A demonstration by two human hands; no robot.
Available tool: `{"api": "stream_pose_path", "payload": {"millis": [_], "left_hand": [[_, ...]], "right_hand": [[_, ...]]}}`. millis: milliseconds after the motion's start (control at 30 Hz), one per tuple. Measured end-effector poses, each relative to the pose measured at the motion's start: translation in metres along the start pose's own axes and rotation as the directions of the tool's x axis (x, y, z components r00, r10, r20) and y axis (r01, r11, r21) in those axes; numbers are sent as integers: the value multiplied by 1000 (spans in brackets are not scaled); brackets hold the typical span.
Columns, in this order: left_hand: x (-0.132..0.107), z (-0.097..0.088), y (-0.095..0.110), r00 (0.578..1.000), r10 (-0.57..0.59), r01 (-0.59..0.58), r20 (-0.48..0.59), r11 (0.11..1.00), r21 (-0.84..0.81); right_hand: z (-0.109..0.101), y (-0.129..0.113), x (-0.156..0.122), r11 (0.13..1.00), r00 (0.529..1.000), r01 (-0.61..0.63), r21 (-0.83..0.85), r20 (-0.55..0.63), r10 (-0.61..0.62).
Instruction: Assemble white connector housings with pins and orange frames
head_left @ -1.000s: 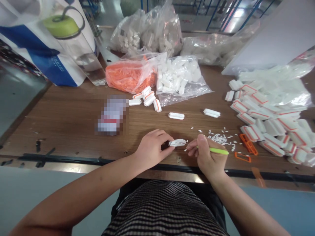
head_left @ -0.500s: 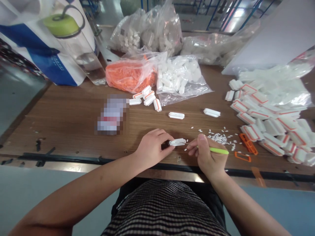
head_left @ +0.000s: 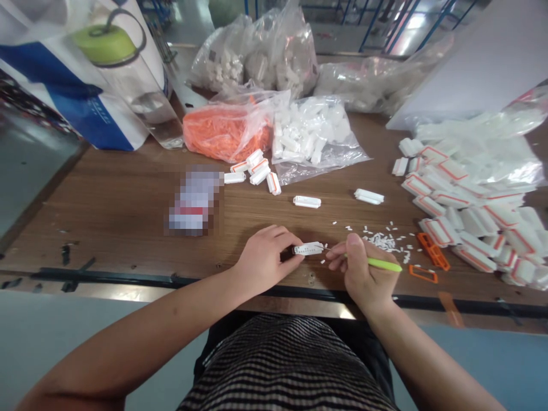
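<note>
My left hand pinches one end of a small white plastic housing between thumb and fingers, near the table's front edge. A row of small dark marks or holes runs along its upper face. In my right hand is a slim tool with a bright green handle, held like a pen. Its thin tip reaches the right end of the housing; whether it touches cannot be made out. Tiny white pieces lie scattered just beyond my right hand. Two more white housings, one nearer and one farther right, rest on the table.
Orange frames and a heap of white housings with orange trim lie at right. Behind are a bag of orange parts and a bag of white parts. A green-capped bottle stands at left, near a blurred-out item.
The green-handled tool has shifted very slightly right along with my right hand. My left hand keeps the housing in nearly the same place.
</note>
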State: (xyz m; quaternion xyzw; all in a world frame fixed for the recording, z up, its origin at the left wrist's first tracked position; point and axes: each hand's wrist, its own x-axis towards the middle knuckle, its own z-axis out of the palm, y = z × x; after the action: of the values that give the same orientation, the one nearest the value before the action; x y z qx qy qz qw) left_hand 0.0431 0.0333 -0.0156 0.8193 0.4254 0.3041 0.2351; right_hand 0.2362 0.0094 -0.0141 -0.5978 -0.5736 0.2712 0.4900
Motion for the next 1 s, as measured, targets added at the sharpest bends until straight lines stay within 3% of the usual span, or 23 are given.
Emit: {"api": "stream_pose_path", "payload": {"millis": [167, 467, 733, 1000], "left_hand": [[0, 1, -1, 1000, 5, -5, 2, 1000, 5], [-1, 1, -1, 1000, -14, 14, 15, 1000, 10], [-1, 2, -2, 1000, 2, -2, -19, 1000, 2], [0, 1, -1, 1000, -5, 5, 10, 1000, 13]], "right_hand": [[-1, 2, 1, 1000, 999, -11, -26, 47, 12], [-2, 3, 0, 1000, 1000, -12, -17, 23, 13], [-3, 0, 3, 990, 991, 111, -86, 84, -103], [-2, 4, 0, 998, 999, 47, -30, 11, -46]]}}
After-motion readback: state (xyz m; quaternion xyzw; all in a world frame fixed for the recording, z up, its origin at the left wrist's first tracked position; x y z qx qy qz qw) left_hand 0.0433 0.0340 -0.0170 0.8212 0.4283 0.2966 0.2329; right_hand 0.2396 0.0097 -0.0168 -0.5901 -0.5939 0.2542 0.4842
